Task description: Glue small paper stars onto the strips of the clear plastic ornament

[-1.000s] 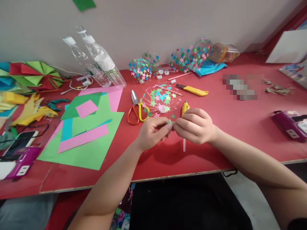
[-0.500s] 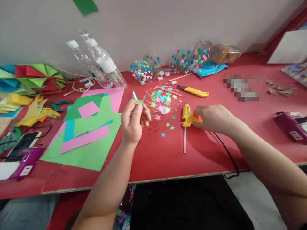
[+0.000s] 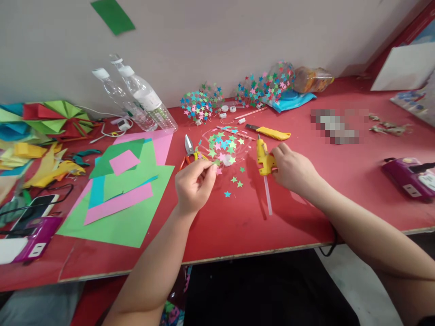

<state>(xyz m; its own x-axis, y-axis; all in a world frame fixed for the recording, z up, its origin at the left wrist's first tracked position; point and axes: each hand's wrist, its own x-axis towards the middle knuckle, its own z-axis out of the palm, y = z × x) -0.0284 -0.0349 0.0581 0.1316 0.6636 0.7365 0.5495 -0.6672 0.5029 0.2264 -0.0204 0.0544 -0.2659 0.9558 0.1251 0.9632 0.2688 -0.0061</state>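
My left hand (image 3: pixel 196 184) is closed in a pinch on a small green paper star (image 3: pixel 216 163), which mostly hides behind the fingertips. My right hand (image 3: pixel 295 168) is wrapped round the handle of a yellow hot glue gun (image 3: pixel 263 156). A clear glue stick (image 3: pixel 268 197) sticks out of its back end, and the nozzle points away from me. Beyond my left hand, a transparent round piece covered in paper stars (image 3: pixel 222 144) lies on the red table (image 3: pixel 217 226). A few loose stars (image 3: pixel 239 184) are scattered between my hands. Pliers (image 3: pixel 189 146) lie just behind my left hand.
Coloured paper sheets (image 3: pixel 112 228) lie on the left, with clear bottles (image 3: pixel 149 102) behind them. Star-covered balls (image 3: pixel 196 106) stand along the wall. A yellow cutter knife (image 3: pixel 272 132) lies behind the glue gun. Purple power sockets (image 3: pixel 409 176) sit at both sides.
My right hand has closed round the glue gun and lifted it slightly off the table. My left hand has turned and shifted right with the star, and the pliers behind it now show.
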